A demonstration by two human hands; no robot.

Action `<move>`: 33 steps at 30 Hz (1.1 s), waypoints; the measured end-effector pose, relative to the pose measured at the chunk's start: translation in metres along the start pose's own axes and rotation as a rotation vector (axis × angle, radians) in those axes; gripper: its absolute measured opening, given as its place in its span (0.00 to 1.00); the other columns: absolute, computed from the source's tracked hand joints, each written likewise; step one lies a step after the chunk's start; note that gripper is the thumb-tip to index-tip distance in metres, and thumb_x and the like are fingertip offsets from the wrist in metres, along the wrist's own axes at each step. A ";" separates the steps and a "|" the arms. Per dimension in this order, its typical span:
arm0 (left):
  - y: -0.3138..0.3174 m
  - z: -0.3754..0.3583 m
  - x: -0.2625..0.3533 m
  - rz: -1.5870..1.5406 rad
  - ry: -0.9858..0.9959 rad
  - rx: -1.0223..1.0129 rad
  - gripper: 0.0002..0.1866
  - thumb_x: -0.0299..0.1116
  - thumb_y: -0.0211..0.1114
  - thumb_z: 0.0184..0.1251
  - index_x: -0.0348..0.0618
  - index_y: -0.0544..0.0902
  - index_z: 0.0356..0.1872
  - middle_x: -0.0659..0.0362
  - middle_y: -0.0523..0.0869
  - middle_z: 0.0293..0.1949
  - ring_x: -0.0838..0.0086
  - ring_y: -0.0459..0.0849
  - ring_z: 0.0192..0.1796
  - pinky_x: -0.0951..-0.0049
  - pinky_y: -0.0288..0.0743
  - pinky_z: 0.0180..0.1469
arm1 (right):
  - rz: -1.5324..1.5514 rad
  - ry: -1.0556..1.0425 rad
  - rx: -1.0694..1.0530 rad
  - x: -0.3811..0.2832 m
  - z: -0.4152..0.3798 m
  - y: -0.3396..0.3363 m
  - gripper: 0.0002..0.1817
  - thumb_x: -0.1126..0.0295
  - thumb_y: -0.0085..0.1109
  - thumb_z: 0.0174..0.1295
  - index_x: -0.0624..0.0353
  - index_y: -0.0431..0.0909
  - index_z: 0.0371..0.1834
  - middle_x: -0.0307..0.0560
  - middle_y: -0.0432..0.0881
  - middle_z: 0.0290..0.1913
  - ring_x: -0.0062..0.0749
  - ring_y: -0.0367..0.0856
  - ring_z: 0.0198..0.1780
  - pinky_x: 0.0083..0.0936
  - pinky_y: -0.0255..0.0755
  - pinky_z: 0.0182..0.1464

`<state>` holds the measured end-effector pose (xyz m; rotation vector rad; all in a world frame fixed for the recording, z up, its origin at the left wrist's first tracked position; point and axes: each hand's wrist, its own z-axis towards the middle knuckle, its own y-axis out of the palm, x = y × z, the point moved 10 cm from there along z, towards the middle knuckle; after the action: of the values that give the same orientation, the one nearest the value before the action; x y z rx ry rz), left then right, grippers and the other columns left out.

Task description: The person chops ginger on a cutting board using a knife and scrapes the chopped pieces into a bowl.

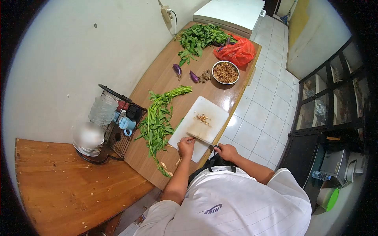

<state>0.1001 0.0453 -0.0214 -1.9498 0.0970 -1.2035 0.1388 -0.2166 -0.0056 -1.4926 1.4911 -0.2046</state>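
Observation:
My right hand (pixel 227 152) is wrapped round the black handle of a kitchen knife (pixel 201 138), its blade lying across a white cutting board (pixel 217 114). Close to the blade's far end, my left hand (pixel 186 146) is closed, fingertips pinched over the board; a small dark bit shows at them, too small to name. Chopped brownish pieces (pixel 202 119) lie loose on the board beyond the blade. Left of the board rests a bunch of leafy greens (pixel 157 116). Small pale scraps (pixel 166 172) lie at its lower end.
Farther up the table (pixel 153 78) are a metal bowl (pixel 225 72) of chopped brown pieces, two purple eggplants (pixel 177 70), more leafy greens (pixel 201 37) and a red plastic bag (pixel 238 52). A dish rack (pixel 118 137) with a blue mug (pixel 126 124) stands at the left.

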 end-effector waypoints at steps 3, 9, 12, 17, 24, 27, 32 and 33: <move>-0.001 -0.001 -0.002 0.029 0.054 0.071 0.10 0.35 0.81 0.54 0.46 0.93 0.36 0.56 0.90 0.37 0.61 0.87 0.39 0.61 0.78 0.51 | 0.012 0.001 -0.024 0.006 -0.004 0.005 0.29 0.38 0.44 0.77 0.50 0.83 0.54 0.58 0.89 0.38 0.57 0.89 0.45 0.54 0.81 0.47; 0.002 0.001 -0.007 -0.011 0.048 0.050 0.10 0.33 0.82 0.53 0.44 0.93 0.36 0.59 0.88 0.38 0.63 0.85 0.39 0.62 0.76 0.51 | 0.025 0.001 -0.049 -0.001 -0.008 0.002 0.30 0.37 0.44 0.77 0.50 0.84 0.53 0.58 0.89 0.38 0.58 0.89 0.45 0.53 0.81 0.47; 0.006 0.003 -0.010 -0.035 0.075 0.036 0.11 0.33 0.81 0.53 0.44 0.93 0.36 0.59 0.88 0.38 0.64 0.86 0.39 0.62 0.76 0.51 | -0.003 0.001 -0.015 -0.005 -0.001 0.005 0.30 0.37 0.43 0.77 0.50 0.84 0.54 0.57 0.90 0.39 0.58 0.89 0.45 0.54 0.81 0.47; 0.002 -0.001 0.001 0.067 0.130 0.036 0.09 0.34 0.79 0.56 0.46 0.94 0.38 0.58 0.89 0.40 0.60 0.86 0.41 0.59 0.77 0.51 | -0.007 -0.017 0.025 -0.008 0.004 0.006 0.29 0.37 0.44 0.77 0.48 0.84 0.53 0.58 0.89 0.38 0.60 0.88 0.44 0.55 0.80 0.46; -0.009 -0.016 0.016 0.084 0.273 0.108 0.07 0.37 0.77 0.60 0.51 0.94 0.38 0.61 0.90 0.42 0.58 0.85 0.49 0.57 0.79 0.52 | 0.009 0.005 0.024 -0.005 -0.001 0.000 0.29 0.37 0.44 0.77 0.48 0.84 0.54 0.56 0.90 0.36 0.57 0.89 0.43 0.55 0.81 0.46; -0.014 -0.018 0.015 0.140 0.187 0.116 0.07 0.38 0.77 0.60 0.52 0.94 0.37 0.63 0.90 0.44 0.58 0.85 0.50 0.57 0.80 0.50 | 0.016 -0.006 0.033 -0.005 -0.006 -0.002 0.29 0.37 0.44 0.77 0.47 0.84 0.53 0.55 0.89 0.34 0.57 0.89 0.42 0.55 0.81 0.46; -0.008 -0.013 0.004 0.146 0.175 0.107 0.06 0.38 0.77 0.59 0.52 0.93 0.36 0.64 0.90 0.44 0.59 0.85 0.52 0.57 0.82 0.50 | 0.000 -0.004 -0.008 -0.001 -0.010 0.005 0.29 0.36 0.44 0.77 0.48 0.84 0.53 0.55 0.90 0.36 0.57 0.89 0.43 0.54 0.81 0.46; -0.007 -0.014 0.005 0.147 0.178 0.103 0.06 0.38 0.77 0.59 0.52 0.93 0.36 0.64 0.90 0.44 0.59 0.85 0.52 0.57 0.82 0.50 | -0.018 -0.007 -0.006 -0.002 -0.010 0.006 0.30 0.36 0.43 0.77 0.48 0.84 0.53 0.55 0.90 0.37 0.57 0.89 0.43 0.54 0.81 0.46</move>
<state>0.0898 0.0398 -0.0102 -1.7134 0.2607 -1.2566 0.1277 -0.2191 -0.0036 -1.5104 1.4739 -0.2054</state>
